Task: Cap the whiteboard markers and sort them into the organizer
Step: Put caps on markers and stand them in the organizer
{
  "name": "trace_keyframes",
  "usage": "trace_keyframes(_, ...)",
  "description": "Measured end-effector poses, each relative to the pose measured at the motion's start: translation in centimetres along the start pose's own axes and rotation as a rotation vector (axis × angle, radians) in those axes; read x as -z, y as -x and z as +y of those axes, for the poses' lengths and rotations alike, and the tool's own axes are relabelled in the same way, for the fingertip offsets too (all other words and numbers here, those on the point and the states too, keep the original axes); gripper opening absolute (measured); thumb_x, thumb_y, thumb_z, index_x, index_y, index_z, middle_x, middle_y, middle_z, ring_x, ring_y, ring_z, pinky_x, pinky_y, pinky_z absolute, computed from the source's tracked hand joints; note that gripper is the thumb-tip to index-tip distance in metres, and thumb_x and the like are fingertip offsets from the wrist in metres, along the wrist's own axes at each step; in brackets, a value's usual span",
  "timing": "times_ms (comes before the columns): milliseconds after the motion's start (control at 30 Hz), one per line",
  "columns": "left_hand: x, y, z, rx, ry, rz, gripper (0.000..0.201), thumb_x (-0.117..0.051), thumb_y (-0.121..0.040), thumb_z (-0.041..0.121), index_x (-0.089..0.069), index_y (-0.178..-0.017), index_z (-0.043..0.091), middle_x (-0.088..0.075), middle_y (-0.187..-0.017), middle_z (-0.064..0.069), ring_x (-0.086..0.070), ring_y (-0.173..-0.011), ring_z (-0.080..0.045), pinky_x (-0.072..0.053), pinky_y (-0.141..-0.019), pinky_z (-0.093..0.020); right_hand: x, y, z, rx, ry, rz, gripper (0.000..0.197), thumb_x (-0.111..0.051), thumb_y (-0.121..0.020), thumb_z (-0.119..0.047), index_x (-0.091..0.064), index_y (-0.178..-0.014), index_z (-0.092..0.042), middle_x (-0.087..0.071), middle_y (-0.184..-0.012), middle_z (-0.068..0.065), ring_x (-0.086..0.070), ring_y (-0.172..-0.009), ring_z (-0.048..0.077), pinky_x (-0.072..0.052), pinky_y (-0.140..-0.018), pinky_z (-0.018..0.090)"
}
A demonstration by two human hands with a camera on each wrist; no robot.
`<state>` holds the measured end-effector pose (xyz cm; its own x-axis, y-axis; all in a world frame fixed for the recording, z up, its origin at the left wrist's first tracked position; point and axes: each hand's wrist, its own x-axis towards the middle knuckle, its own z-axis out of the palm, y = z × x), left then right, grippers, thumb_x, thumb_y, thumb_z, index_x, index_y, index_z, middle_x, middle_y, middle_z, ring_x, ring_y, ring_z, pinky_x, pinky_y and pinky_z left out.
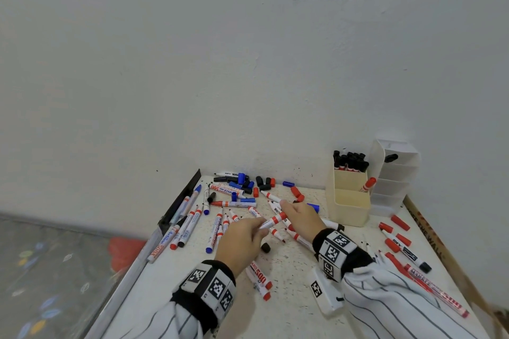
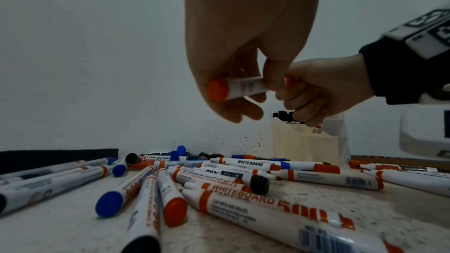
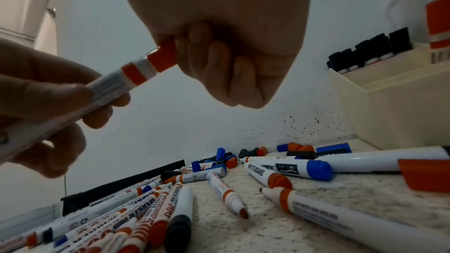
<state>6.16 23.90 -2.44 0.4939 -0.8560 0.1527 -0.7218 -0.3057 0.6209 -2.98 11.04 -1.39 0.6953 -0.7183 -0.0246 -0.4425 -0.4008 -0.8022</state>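
Note:
A red whiteboard marker point(image 1: 271, 221) is held between both hands above the table's middle. My left hand point(image 1: 245, 239) grips its white barrel point(image 2: 243, 87). My right hand point(image 1: 298, 217) is curled round its red cap point(image 3: 162, 58), which sits on the marker's tip end. The cream organizer point(image 1: 349, 201) stands at the back right, with several black-capped markers point(image 1: 349, 161) in its rear compartment and one red marker point(image 1: 367, 184) in the middle one. Loose caps point(image 1: 264, 183) lie in a heap near the wall. Uncapped markers point(image 1: 220, 224) lie scattered under the hands.
A white tiered organizer point(image 1: 394, 173) stands behind the cream one. More red markers and caps point(image 1: 399, 239) lie at the right. A small white device point(image 1: 325, 293) lies near the right wrist. The table's left edge point(image 1: 154, 245) drops to the floor.

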Motion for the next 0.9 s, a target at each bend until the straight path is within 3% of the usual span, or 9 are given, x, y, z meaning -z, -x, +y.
trace_keyframes(133,0.1,0.0,0.3,-0.033,0.077,-0.094,0.020,-0.043,-0.098,0.026,-0.059,-0.093,0.017,-0.052,-0.070,0.007,-0.046,-0.063,-0.003,-0.038,-0.061,-0.013,-0.4,0.2,-0.1,0.026,-0.099,0.044,0.042,-0.035,-0.098,-0.023,-0.038,-0.056,-0.017,-0.030,-0.054,-0.002,-0.030,-0.050,0.010,-0.027,-0.052,0.024)
trace_keyframes(200,0.3,-0.1,0.4,-0.003,0.212,-0.151,0.022,-0.043,-0.098,0.027,-0.062,-0.093,0.016,-0.051,-0.068,0.005,-0.044,-0.058,-0.003,-0.040,-0.059,-0.015,-0.4,0.5,0.0,0.055,-0.116,0.048,0.042,-0.035,-0.098,-0.022,-0.038,-0.056,-0.017,-0.030,-0.054,-0.002,-0.030,-0.050,0.010,-0.027,-0.052,0.023)
trace_keyframes(333,1.0,0.3,0.8,0.225,0.662,-0.365,0.025,-0.042,-0.098,0.028,-0.062,-0.095,0.013,-0.048,-0.060,0.005,-0.032,-0.038,-0.004,-0.028,-0.036,-0.016,-0.2,1.1,0.3,0.161,-0.120,0.052,0.042,-0.035,-0.098,-0.020,-0.037,-0.056,-0.018,-0.029,-0.053,-0.003,-0.029,-0.050,0.008,-0.025,-0.049,0.018)
trace_keyframes(467,0.9,0.4,0.6,0.277,0.819,-0.440,0.027,-0.041,-0.098,0.031,-0.062,-0.095,0.014,-0.045,-0.055,0.008,-0.027,-0.036,-0.005,-0.022,-0.034,-0.016,0.3,1.1,0.3,0.259,-0.073,0.000,0.040,-0.035,-0.099,-0.021,-0.039,-0.059,-0.020,-0.032,-0.055,-0.005,-0.031,-0.051,0.007,-0.027,-0.050,0.015)
trace_keyframes(567,0.3,0.0,0.7,0.240,0.766,-0.367,0.026,-0.041,-0.098,0.029,-0.063,-0.098,0.015,-0.051,-0.064,0.005,-0.039,-0.041,-0.004,-0.034,-0.041,-0.016,1.2,0.6,0.1,0.299,0.021,-0.060,0.034,-0.038,-0.098,-0.026,-0.042,-0.065,-0.020,-0.036,-0.059,-0.005,-0.034,-0.054,0.007,-0.032,-0.052,0.014)
trace_keyframes(633,-0.1,-0.5,0.4,0.175,0.612,-0.299,0.027,-0.043,-0.097,0.030,-0.062,-0.111,0.018,-0.060,-0.087,0.007,-0.054,-0.069,-0.003,-0.044,-0.064,-0.016,2.2,0.2,-0.1,0.313,0.066,-0.075,0.027,-0.044,-0.095,-0.031,-0.046,-0.071,-0.019,-0.044,-0.063,-0.005,-0.039,-0.055,0.008,-0.035,-0.054,0.015)
trace_keyframes(700,-0.4,-1.3,-0.6,0.121,0.398,-0.206,0.028,-0.047,-0.096,0.029,-0.058,-0.121,0.024,-0.054,-0.115,0.010,-0.048,-0.105,-0.004,-0.039,-0.093,-0.023,3.7,-0.2,-0.2,0.307,0.057,-0.060,0.014,-0.051,-0.092,-0.028,-0.052,-0.081,-0.021,-0.056,-0.073,-0.005,-0.051,-0.062,0.009,-0.045,-0.060,0.019)
trace_keyframes(733,-0.5,-1.6,-1.4,0.143,0.314,-0.146,0.029,-0.049,-0.095,0.026,-0.057,-0.123,0.025,-0.051,-0.121,0.010,-0.045,-0.112,-0.006,-0.037,-0.099,-0.027,4.7,-0.4,-0.2,0.297,0.041,-0.018,0.007,-0.052,-0.092,-0.025,-0.053,-0.087,-0.020,-0.060,-0.079,-0.004,-0.056,-0.069,0.011,-0.049,-0.065,0.022)
trace_keyframes(900,-0.3,-2.3,-6.0,0.454,0.081,-0.056,0.023,-0.050,-0.092,0.017,-0.056,-0.114,0.019,-0.058,-0.117,-0.004,-0.056,-0.092,-0.011,-0.048,-0.074,-0.018,11.1,-2.3,1.1,0.268,0.036,0.493,0.022,-0.053,-0.092,-0.016,-0.056,-0.109,-0.005,-0.059,-0.090,-0.001,-0.057,-0.083,0.017,-0.047,-0.077,0.029)
